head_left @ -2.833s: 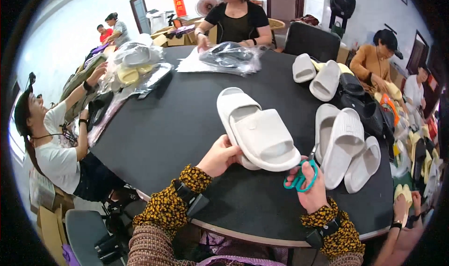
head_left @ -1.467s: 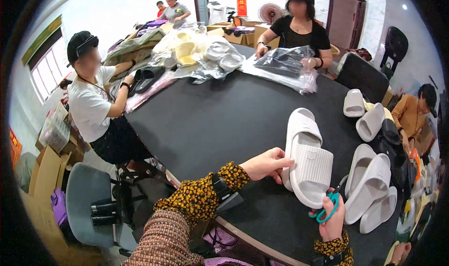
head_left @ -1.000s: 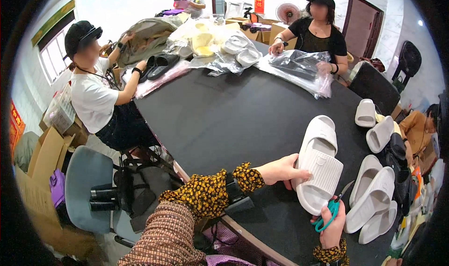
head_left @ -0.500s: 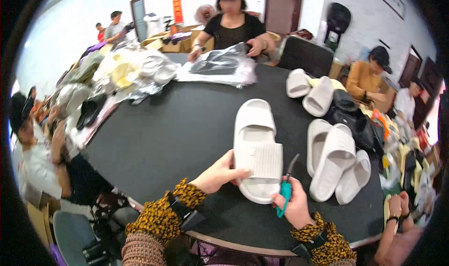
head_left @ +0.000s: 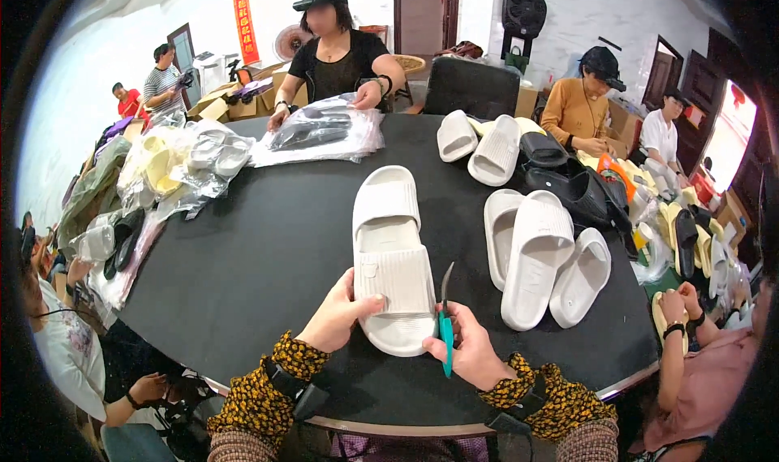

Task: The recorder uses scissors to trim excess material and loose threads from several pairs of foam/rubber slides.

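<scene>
Before me on the black table is a pair of white slide sandals (head_left: 388,235), which seem to overlap head to tail with ribbed straps up. My left hand (head_left: 334,312) grips their left side, thumb on the near strap. My right hand (head_left: 475,350) is closed round small scissors with teal handles (head_left: 446,340). Their dark, slightly curved blades point away from me, just right of the slides. The right fingers are close to the near right edge of the slides. Whether they touch it I cannot tell. More white slides (head_left: 537,255) lie to the right.
Further right are white slides (head_left: 495,149) and black slides (head_left: 578,187). Bagged footwear (head_left: 182,157) is heaped at the far left of the table (head_left: 268,243). Across from me a person (head_left: 337,64) handles clear plastic bags (head_left: 320,129). Other people sit along both sides.
My view has swung to the right, so the whole scene sits further left. My hands still hold the slides and the scissors, whose blades point more nearly straight ahead.
</scene>
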`<state>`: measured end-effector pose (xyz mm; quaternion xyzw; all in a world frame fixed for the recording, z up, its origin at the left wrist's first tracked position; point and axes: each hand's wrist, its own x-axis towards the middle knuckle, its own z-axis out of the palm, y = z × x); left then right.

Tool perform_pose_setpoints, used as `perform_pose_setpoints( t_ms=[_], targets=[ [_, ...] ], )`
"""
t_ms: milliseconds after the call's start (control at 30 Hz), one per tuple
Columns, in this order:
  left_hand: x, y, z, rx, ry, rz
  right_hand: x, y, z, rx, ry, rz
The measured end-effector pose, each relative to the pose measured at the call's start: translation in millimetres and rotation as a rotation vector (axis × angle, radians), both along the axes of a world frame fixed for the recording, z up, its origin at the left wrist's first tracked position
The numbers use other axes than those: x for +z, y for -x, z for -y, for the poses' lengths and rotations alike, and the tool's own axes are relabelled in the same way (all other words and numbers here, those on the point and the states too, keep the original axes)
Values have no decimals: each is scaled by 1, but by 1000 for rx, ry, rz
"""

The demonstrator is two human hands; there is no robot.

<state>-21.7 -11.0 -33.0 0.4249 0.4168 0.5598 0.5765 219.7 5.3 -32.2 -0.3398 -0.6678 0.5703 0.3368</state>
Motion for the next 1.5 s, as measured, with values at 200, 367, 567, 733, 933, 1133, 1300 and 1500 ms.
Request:
perform_pose_setpoints(
  t_ms=[200,367,567,733,933,1133,1300,1500],
  targets=[
    [11,5,7,47,102,121,-8,-1,-2,62,48,-52],
    [7,9,0,105,45,95,-3,-4,-6,39,151,-125],
    [3,9,-1,214,45,36,-2,-7,-21,37,430,-189],
    [-3,14,-1,193,9,33,-10,-9,-35,-37,534,-335],
    [6,5,0,139,8,-29,-14,-16,-36,-72,587,-496],
    [19,-5,-6,131,-83,-108,-10,-19,-33,-149,486,-553],
    [42,-26,-25,110,-93,-137,5,-18,-20,-66,278,-560],
    [47,-58,-66,19,-50,-80,-1,-25,-17,-107,134,-547]
  ],
)
